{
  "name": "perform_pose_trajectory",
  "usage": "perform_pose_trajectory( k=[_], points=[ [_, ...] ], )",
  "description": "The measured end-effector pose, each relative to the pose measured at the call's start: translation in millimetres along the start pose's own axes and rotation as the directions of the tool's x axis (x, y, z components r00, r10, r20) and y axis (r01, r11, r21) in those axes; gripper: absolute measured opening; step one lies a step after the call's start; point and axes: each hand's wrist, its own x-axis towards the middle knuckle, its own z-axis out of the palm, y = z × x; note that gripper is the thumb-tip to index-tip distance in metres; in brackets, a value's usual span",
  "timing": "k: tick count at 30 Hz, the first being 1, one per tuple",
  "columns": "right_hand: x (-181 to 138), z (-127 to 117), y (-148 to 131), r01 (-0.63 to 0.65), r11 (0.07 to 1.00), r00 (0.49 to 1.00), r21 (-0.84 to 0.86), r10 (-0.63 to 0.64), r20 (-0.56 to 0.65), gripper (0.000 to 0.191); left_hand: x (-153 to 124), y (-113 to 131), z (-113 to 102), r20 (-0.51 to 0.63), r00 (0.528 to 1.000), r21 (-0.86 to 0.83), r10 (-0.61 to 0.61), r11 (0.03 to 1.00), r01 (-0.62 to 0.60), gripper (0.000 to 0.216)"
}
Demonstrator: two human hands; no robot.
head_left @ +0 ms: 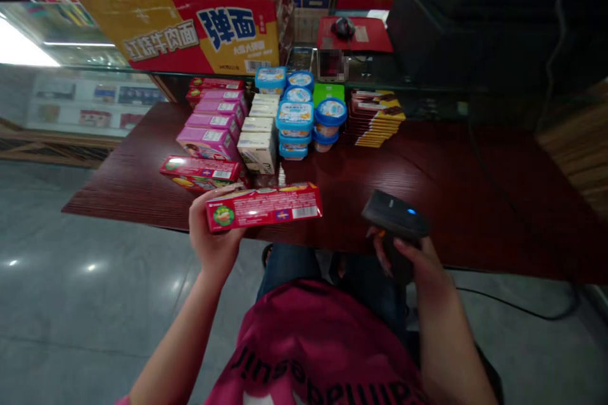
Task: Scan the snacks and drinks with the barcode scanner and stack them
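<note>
My left hand (213, 237) is closed around one end of a red snack box (264, 207), whose side with a barcode faces up, above the table's front edge. In my right hand (413, 259) is a black handheld barcode scanner (395, 215) with a blue light on top; my fingers wrap its handle. The scanner's head points left, toward the red box, with a gap between them. Just behind the held box lies another red box (202, 168). Beyond it are rows of pink boxes (209, 139) and cream boxes (256, 145).
Blue-lidded tubs (294, 117) and a fanned stack of brown-and-yellow packets (377, 117) sit on the dark wooden table (351, 183). On the glass shelf behind stand a large open carton (190, 31), a mouse (343, 27) on a red mat, and black equipment (441, 44).
</note>
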Motion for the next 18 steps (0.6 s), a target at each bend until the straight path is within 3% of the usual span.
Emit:
perform_pose_trajectory(
  k=[5, 9, 13, 18],
  points=[
    [-0.6, -7.4, 3.3, 0.028, 0.998, 0.997, 0.047, -0.031, 0.072, 0.041, 5.0, 10.8, 55.3, 0.119, 0.984, -0.011, 0.132, 0.991, -0.132, 0.051],
    [2.1, -8.7, 5.4, 0.033, 0.999, 0.999, 0.022, -0.034, 0.027, 0.038, 4.4, 2.6, 83.4, 0.162, 0.961, -0.098, 0.223, 0.973, -0.209, 0.054],
    [9.2, -8.0, 9.4, 0.066, 0.998, 0.997, -0.017, -0.065, 0.045, 0.038, 0.0, -5.4, 91.7, 0.163, 0.960, -0.074, 0.230, 0.973, -0.220, 0.059],
    [13.7, -3.5, 13.0, 0.087, 0.978, 0.994, -0.187, -0.098, -0.046, 0.033, -1.3, -5.7, 88.6, 0.146, 0.973, 0.010, 0.177, 0.984, -0.181, 0.057]
  ],
)
